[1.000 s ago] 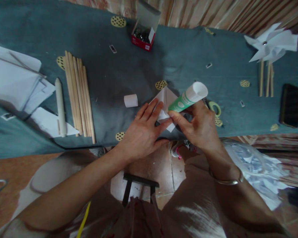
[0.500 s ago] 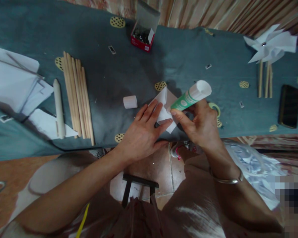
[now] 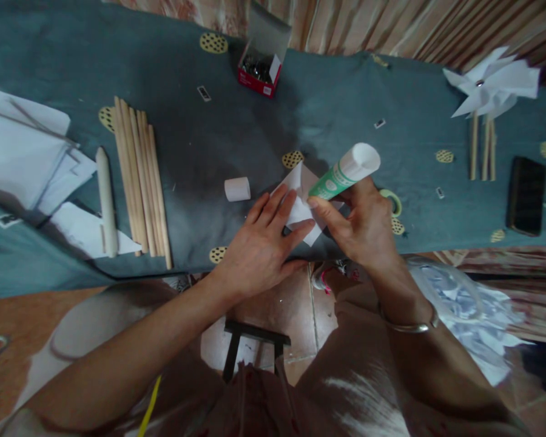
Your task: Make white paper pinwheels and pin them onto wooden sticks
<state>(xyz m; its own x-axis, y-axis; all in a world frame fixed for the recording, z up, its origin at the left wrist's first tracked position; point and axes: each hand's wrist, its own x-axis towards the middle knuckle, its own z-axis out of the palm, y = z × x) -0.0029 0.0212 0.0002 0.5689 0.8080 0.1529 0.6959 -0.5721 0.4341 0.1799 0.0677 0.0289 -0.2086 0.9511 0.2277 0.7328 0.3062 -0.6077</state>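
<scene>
A small folded sheet of white paper point(image 3: 300, 209) lies near the front edge of the cloth-covered table. My left hand point(image 3: 261, 249) rests flat across its left side, fingers stretched out and apart. In my right hand point(image 3: 361, 221) is a white and green glue stick point(image 3: 341, 173), tilted, its lower end down at the middle of the paper. My thumb hides the tip of the stick. The glue stick's white cap point(image 3: 237, 189) lies on its side to the left of the paper.
Several wooden sticks point(image 3: 141, 182) and a pale rod point(image 3: 106, 203) lie left, beside white papers point(image 3: 18, 152). An opened red box point(image 3: 259, 76) with small metal pieces stands behind. Right are a green tape roll point(image 3: 394, 203), a paper pinwheel point(image 3: 491, 85) and a phone point(image 3: 526, 195).
The glue stick and my right hand have shifted slightly left over the paper. My left hand stays in place on the sheet.
</scene>
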